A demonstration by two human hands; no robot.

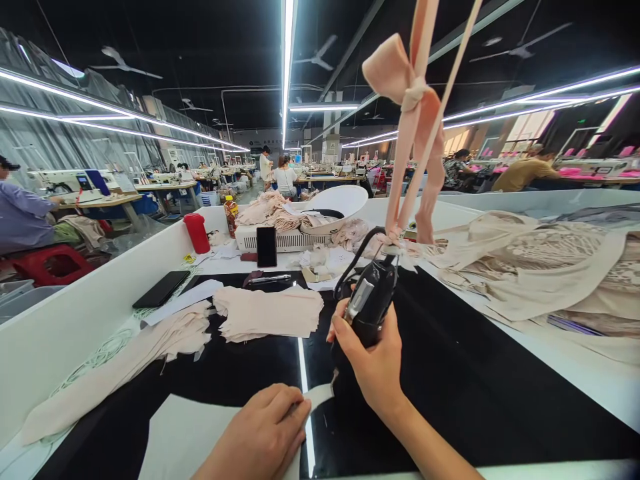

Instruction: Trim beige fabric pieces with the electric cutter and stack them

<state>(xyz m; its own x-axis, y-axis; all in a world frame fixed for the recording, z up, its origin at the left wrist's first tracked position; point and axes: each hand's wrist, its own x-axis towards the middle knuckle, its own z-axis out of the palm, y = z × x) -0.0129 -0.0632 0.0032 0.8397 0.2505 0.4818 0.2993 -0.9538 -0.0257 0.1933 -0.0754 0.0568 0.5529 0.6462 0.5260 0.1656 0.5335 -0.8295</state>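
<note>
My right hand (373,353) is wrapped round a black corded electric hand tool (373,293) with a metal lever on its side. The tool is held upright and hangs from knotted pink fabric straps (417,100). Its thin metal tip points down at a small pale strip (320,395) over the glossy black work surface (475,373). My left hand (265,427) has its fingers pressed together on that strip's left end. Under the left wrist lies a white sheet (185,433), partly hidden by the hand. Whether the strip is fabric or paper, I cannot tell.
Ahead lies a stack of pale pink fabric pieces (270,312), with a longer bundle (120,363) to the left. A phone (267,247) stands upright behind. Beige fabric (540,267) is heaped at right. A white side wall (75,340) borders the table.
</note>
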